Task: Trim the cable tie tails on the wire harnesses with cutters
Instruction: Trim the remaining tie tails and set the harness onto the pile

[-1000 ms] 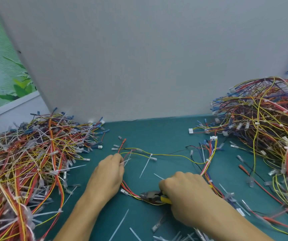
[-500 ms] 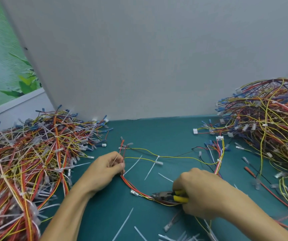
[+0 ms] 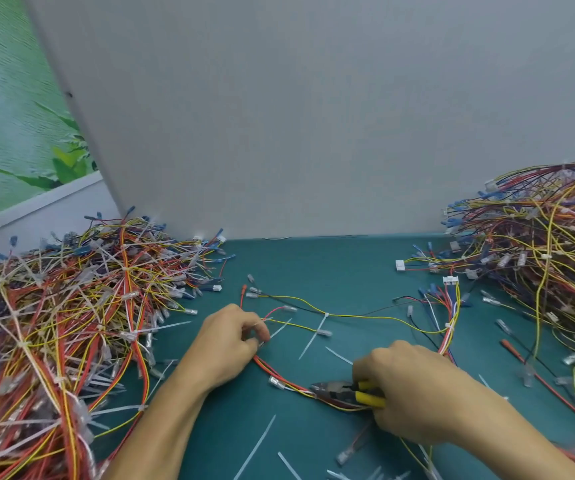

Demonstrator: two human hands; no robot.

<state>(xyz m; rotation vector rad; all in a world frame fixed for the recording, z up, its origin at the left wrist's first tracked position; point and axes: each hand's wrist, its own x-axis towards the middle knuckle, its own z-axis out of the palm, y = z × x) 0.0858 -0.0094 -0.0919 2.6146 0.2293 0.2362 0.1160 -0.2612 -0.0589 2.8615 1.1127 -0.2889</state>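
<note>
One wire harness (image 3: 355, 315) of red, yellow and black wires lies spread on the green mat between my hands. A white cable tie (image 3: 317, 332) with a long tail sits on its yellow wire. My left hand (image 3: 225, 344) pinches the harness's red wires near another tie tail. My right hand (image 3: 407, 393) grips the yellow-handled cutters (image 3: 343, 394), whose dark jaws lie at the red and white wires low on the mat. I cannot see whether a tie tail sits between the jaws.
A big heap of harnesses with long tie tails (image 3: 57, 337) fills the left. Another heap (image 3: 539, 265) rises at the right. Cut white tie tails (image 3: 256, 446) litter the green mat (image 3: 331, 265) near me. A grey partition (image 3: 314, 116) stands behind.
The camera view shifted a little. My left hand has drawn its fingers in on the red wires. The right hand and cutters stay at the same spot on the harness.
</note>
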